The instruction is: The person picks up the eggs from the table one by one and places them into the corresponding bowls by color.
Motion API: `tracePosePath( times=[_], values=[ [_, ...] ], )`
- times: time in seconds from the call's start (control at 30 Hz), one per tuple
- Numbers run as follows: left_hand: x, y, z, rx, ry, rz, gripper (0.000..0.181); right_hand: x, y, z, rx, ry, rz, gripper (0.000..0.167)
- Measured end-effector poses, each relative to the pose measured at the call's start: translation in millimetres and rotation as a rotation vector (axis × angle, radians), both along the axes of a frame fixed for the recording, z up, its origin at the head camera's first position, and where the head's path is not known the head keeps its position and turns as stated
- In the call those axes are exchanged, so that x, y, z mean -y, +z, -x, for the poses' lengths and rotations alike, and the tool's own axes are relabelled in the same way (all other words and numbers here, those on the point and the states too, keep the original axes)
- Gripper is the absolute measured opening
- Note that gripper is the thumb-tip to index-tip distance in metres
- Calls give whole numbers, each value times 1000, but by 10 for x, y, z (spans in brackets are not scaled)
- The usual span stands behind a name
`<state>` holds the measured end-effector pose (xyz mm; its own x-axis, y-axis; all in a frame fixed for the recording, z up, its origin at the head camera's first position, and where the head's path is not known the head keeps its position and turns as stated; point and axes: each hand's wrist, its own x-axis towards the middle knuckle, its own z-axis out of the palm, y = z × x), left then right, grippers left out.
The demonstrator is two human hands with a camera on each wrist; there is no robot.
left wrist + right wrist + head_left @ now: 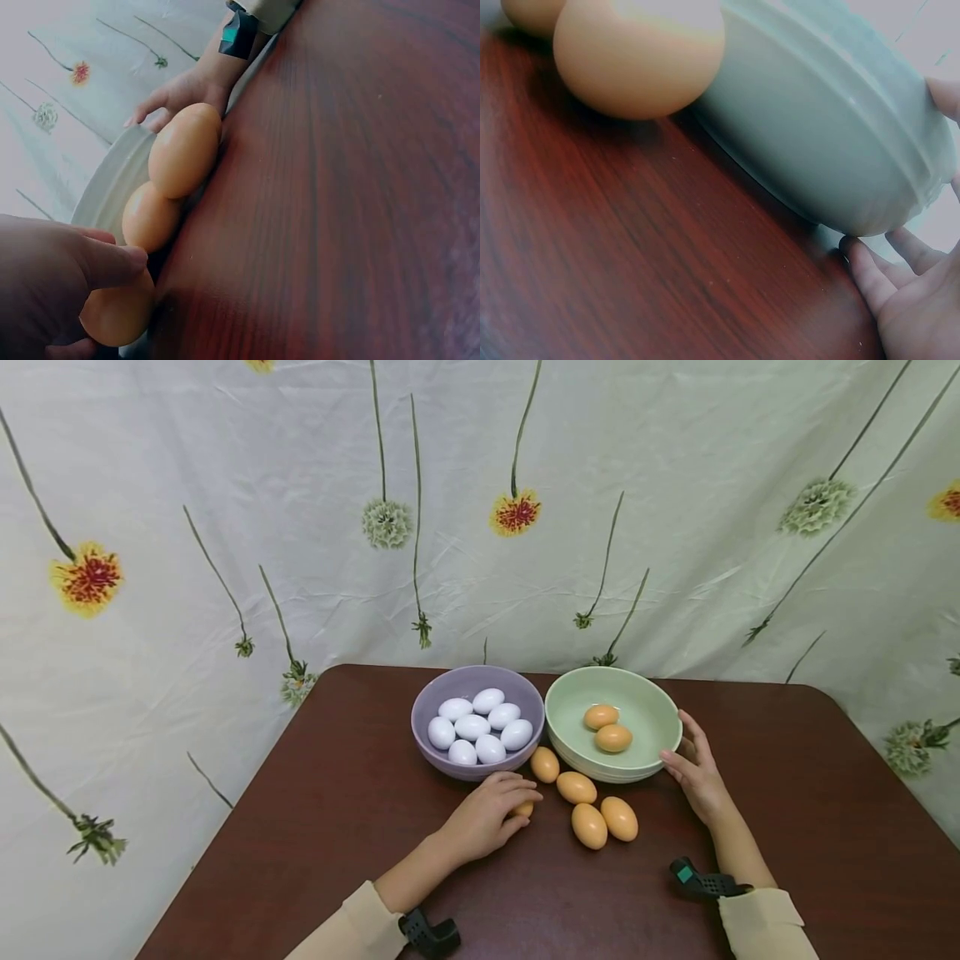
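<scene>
On the table, my left hand (489, 814) holds a brown egg (522, 808) that its fingers partly cover; in the left wrist view, fingers curl round that egg (118, 315). My right hand (699, 774) holds the right side of a light green bowl (648, 760), with a thumb at the rim and other fingers low on the outer wall (810, 142). Inside this bowl lie two brown eggs. Several more brown eggs (589, 826) are on the table in front of it. A purple bowl (427, 752) full of white eggs (472, 727) stands close on its left.
Both bowls stand near the back edge of the dark brown wooden table (337, 793). Behind it hangs a pale curtain (465, 585) printed with flowers. Loose eggs lie between the two hands.
</scene>
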<state>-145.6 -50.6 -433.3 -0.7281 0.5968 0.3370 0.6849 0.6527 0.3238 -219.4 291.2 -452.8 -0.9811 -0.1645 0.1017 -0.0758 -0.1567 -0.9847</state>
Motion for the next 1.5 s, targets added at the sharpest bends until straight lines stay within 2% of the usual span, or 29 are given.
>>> tracePosePath(
  times=[0.4, 0.53, 0.63, 0.87, 1.07, 1.3, 1.5],
  values=[
    [8, -62, 20, 92, 32, 18, 40, -17, -13, -5, 3, -5, -4, 76],
    [23, -63, 19, 140, 37, -6, 43, -12, -3, -4, 16, -12, -3, 75],
    [39, -71, 27, 152, 24, -27, 44, -12, -5, -7, 20, -14, -5, 75],
    [43, -94, 53, 127, -42, -35, 44, -1, -25, -19, 10, -24, -2, 74],
    [26, -63, 81, 78, -84, -86, 43, 0, -29, -12, 3, -23, 0, 75],
    [-16, 14, 114, 65, -56, -115, 45, 4, -13, -5, 6, -19, 1, 74],
    [-82, 120, 158, 12, -43, -110, 45, 15, -5, 1, 8, -19, -1, 74]
  ],
)
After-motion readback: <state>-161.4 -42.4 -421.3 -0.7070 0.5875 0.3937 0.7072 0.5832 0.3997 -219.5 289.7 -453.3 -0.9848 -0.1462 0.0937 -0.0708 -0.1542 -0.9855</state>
